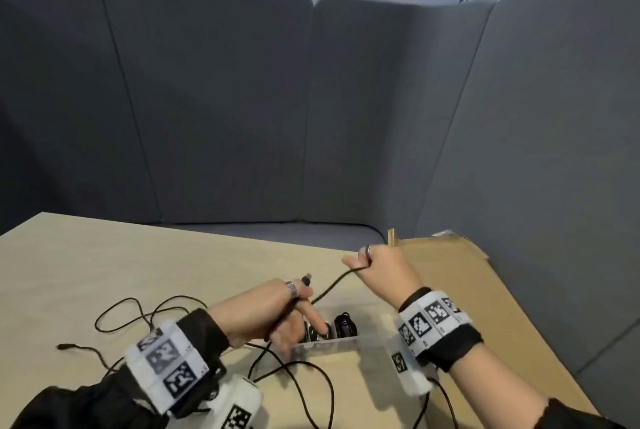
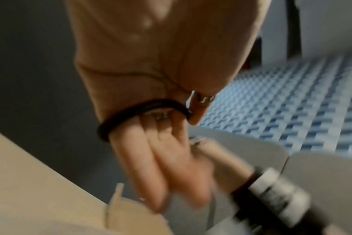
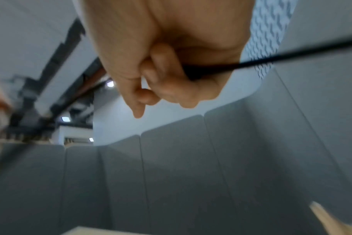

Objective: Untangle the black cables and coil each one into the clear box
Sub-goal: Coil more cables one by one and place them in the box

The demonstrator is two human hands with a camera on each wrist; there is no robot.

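Note:
My left hand (image 1: pixel 277 314) hovers over the clear box (image 1: pixel 325 342), fingers pointing down. A black cable (image 1: pixel 330 288) is looped across the base of its fingers, and the thumb pins the plug end (image 1: pixel 306 279). The left wrist view shows that cable loop (image 2: pixel 141 109) round my left hand (image 2: pixel 161 151) under the thumb. The same cable runs taut up to my right hand (image 1: pixel 375 266), which grips it in curled fingers, raised behind the box. In the right wrist view the cable (image 3: pixel 291 57) leaves my right hand (image 3: pixel 171 76) sideways. A coiled black cable (image 1: pixel 344 324) lies in the box.
Loose black cables (image 1: pixel 138 311) sprawl over the pale wooden table (image 1: pixel 173 255) at left, and more loops (image 1: pixel 311 383) lie in front of the box. A flat cardboard sheet (image 1: pixel 450 290) covers the table's right side. Grey padded sofa backs (image 1: pixel 225 99) surround the table.

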